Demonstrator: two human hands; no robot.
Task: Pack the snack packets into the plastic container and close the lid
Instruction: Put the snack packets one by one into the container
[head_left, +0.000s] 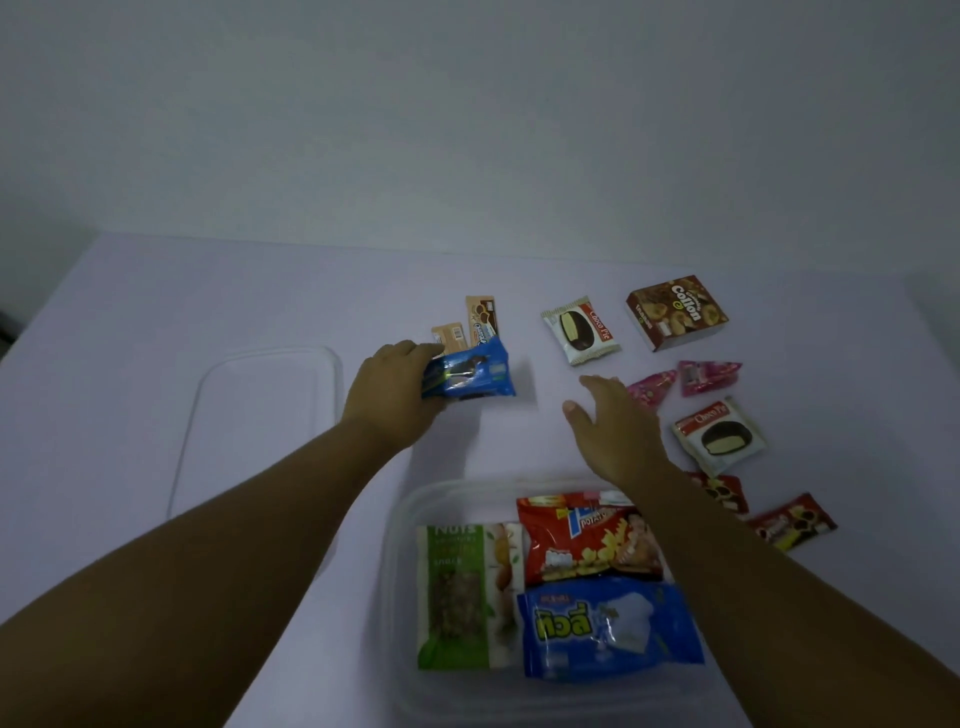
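The clear plastic container (400, 525) sits at the near edge and holds a green nuts packet (462, 597), a red potato snack bag (587, 540) and a blue packet (608, 629). My left hand (389, 395) grips a blue cookie packet (478, 376) just above the table, beyond the container. My right hand (613, 426) hovers open with fingers spread, next to pink packets (691, 382). The clear lid (260, 421) lies flat to the left.
Loose on the white table (156, 301): two tan wafer packets (478, 322), two Choco Pie packets (582, 330) (719, 434), a brown Collon box (675, 312), and dark red packets (792, 522) at the right. A wall rises behind the table.
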